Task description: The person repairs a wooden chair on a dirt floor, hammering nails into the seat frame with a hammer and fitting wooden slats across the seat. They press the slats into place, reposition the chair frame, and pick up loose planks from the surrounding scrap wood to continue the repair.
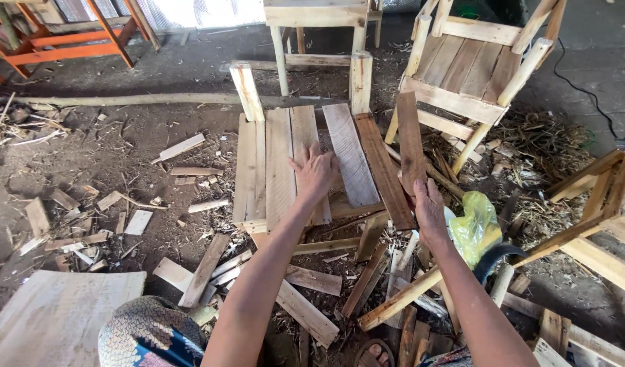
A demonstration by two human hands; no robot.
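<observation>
A half-built wooden chair lies on the dirt floor with several loose slats (pixel 280 163) laid across its seat frame. My left hand (pixel 315 173) rests flat on a pale slat near the middle of that seat. My right hand (pixel 428 207) grips the lower end of a dark brown plank (pixel 410 139), held upright just to the right of the seat. Another dark plank (pixel 384 170) and a grey one (pixel 350 153) lie on the seat's right side.
A finished pale chair (pixel 472 75) stands at the back right, another chair frame (pixel 598 211) at the right edge. Scrap slats (pixel 312 299) litter the floor below. A yellow plastic bag (pixel 472 228) lies by my right wrist. Orange-red frames (pixel 61 41) stand at the back left.
</observation>
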